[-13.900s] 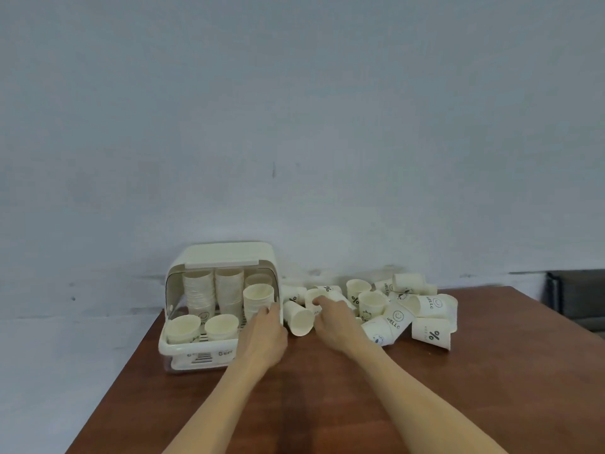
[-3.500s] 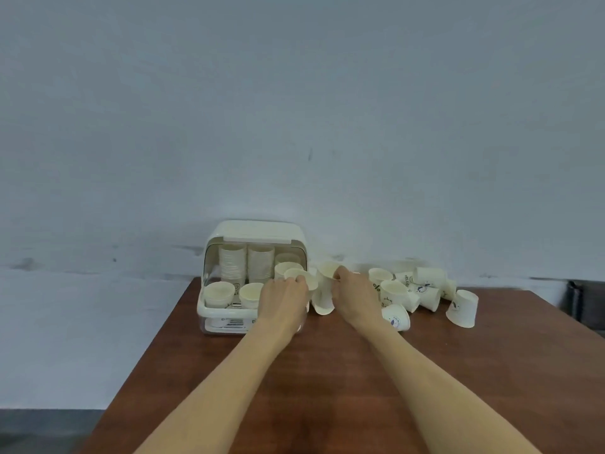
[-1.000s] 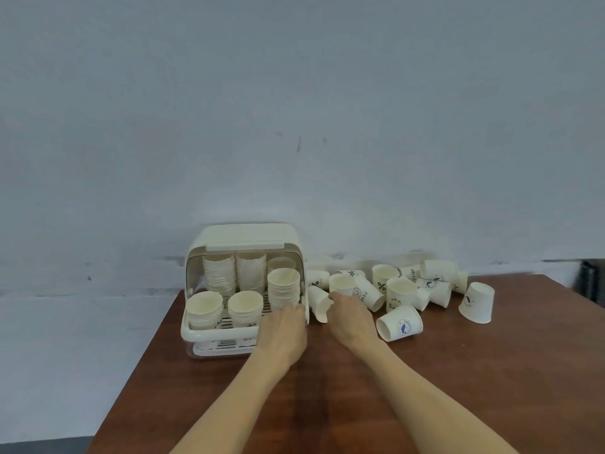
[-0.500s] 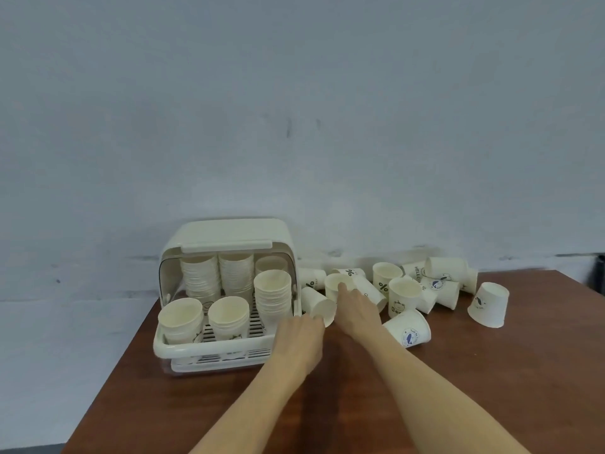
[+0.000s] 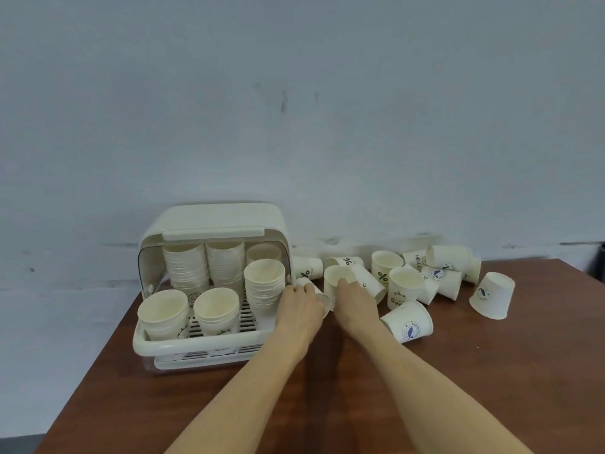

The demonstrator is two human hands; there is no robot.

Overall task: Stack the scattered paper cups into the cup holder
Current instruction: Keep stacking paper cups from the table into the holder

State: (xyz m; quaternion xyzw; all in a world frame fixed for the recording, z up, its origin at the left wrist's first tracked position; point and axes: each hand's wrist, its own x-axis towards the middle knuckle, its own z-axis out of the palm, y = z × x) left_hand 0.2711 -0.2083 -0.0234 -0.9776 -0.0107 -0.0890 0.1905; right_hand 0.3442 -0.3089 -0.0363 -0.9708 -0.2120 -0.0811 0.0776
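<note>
1. Brown wooden desk [image 5: 458, 388] against a pale grey wall [image 5: 294, 109]; both bare forearms reach in from the near edge.
2. Cup holder [image 5: 183, 344], a cream plastic box with its lid flipped up, sits at the desk's far left. Inside: two tall cup stacks [image 5: 186, 267] at the back, a shorter stack [image 5: 264, 283] on the right side, and two short stacks [image 5: 163, 314] at the front on the slatted tray.
3. Left hand [image 5: 299, 309] is just right of the holder; its grip is curled round a small cup lying on its side [image 5: 306, 283], fingers wrapped over the cup's body, rim partly hidden by the hand.
4. Right hand [image 5: 355, 298] is just beside the left one; its grip pinches the near rim of an upright cup [image 5: 337, 278], fingertips over the lip. Thumb hidden, can't tell exact finger placement.
5. Scattered paper cups [image 5: 406, 286] are spread at the far right of the hands, near the wall: some upright, some tipped over, several touching each other. Prints visible: "%" marks, "HELLO", a blue badge.
6. One cup on its side [image 5: 407, 326] lies just right of the right wrist, mouth facing near-left.
7. One upside-down cup [image 5: 491, 299] sits apart at the far right of the pile.
</note>
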